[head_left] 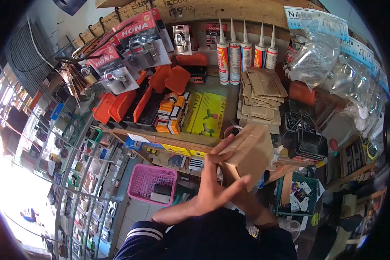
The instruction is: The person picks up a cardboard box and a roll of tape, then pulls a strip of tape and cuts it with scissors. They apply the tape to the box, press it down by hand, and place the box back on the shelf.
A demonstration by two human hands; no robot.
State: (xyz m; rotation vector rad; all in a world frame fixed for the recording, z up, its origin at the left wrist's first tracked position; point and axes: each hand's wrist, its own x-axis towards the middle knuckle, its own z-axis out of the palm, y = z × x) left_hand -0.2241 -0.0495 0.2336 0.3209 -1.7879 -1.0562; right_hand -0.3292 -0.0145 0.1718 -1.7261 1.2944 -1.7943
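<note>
A worker's left hand (212, 190), fingers spread, rests against a cardboard box (253, 154) at the person's 1 o'clock; the right hand (248, 203) is partly hidden beneath, its grip unclear. Flattened cardboard (262, 93) is stacked at the box's 12 o'clock, a green basket (295, 213) at 4.

The left hand (212, 188) is spread against a cardboard box (253, 151).

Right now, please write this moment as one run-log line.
left hand: spread against brown rectangular cardboard box; right hand: partly hidden; beyond box: flat brown cardboard stack
</note>
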